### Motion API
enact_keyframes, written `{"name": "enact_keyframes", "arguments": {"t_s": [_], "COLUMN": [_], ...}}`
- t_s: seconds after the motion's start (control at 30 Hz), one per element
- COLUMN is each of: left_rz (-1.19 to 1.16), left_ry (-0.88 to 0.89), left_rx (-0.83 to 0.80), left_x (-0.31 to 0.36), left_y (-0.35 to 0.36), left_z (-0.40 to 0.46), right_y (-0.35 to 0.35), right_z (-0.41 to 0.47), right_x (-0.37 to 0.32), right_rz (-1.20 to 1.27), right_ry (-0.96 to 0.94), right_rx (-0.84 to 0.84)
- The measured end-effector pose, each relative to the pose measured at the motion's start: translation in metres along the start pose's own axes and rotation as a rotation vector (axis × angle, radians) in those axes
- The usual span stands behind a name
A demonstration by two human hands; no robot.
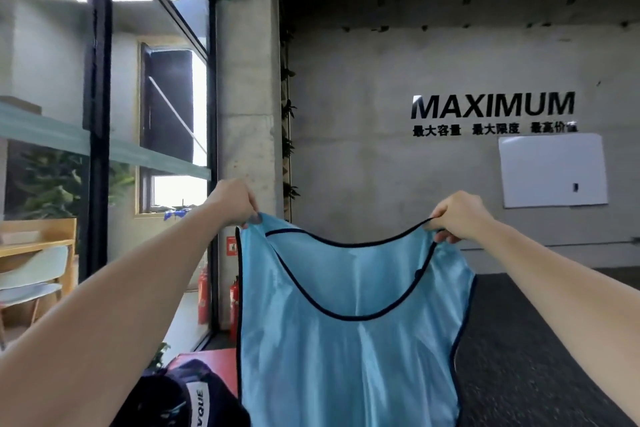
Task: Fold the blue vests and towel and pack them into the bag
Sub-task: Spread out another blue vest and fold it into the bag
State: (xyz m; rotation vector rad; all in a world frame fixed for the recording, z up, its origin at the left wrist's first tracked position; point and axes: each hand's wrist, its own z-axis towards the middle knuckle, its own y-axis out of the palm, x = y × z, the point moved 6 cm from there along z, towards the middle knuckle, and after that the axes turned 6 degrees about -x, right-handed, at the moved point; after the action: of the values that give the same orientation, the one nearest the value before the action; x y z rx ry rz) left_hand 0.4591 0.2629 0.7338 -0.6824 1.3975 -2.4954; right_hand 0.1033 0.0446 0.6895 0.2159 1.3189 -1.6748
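A light blue vest (346, 340) with dark piping is held up in the air by its two shoulder straps, hanging flat and spread wide between them. The left strap is pinched by the curled fingers of the left hand (233, 201), the right strap by those of the right hand (457, 215). Below the vest's left edge, a dark bag (180, 399) with a white label is seen, touching or overlapped by the cloth; its contents cannot be told. A red surface (214, 364) is seen behind the bag.

Glossy, perhaps mesh, cloth vest (349, 340)
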Motion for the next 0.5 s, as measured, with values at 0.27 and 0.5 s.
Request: {"name": "enact_keyframes", "arguments": {"t_s": [0.27, 0.5], "left_rz": [0.040, -0.003], "left_ry": [-0.192, -0.163], "left_rx": [-0.127, -0.146], "left_x": [-0.039, -0.082], "left_y": [0.090, 0.210], "left_z": [0.077, 0.154], "right_y": [0.083, 0.190], "right_z": [0.084, 0.162], "right_x": [0.058, 0.128], "right_rz": [0.130, 0.001], "right_ry": [-0.005, 0.042], "right_rx": [-0.186, -0.241]}}
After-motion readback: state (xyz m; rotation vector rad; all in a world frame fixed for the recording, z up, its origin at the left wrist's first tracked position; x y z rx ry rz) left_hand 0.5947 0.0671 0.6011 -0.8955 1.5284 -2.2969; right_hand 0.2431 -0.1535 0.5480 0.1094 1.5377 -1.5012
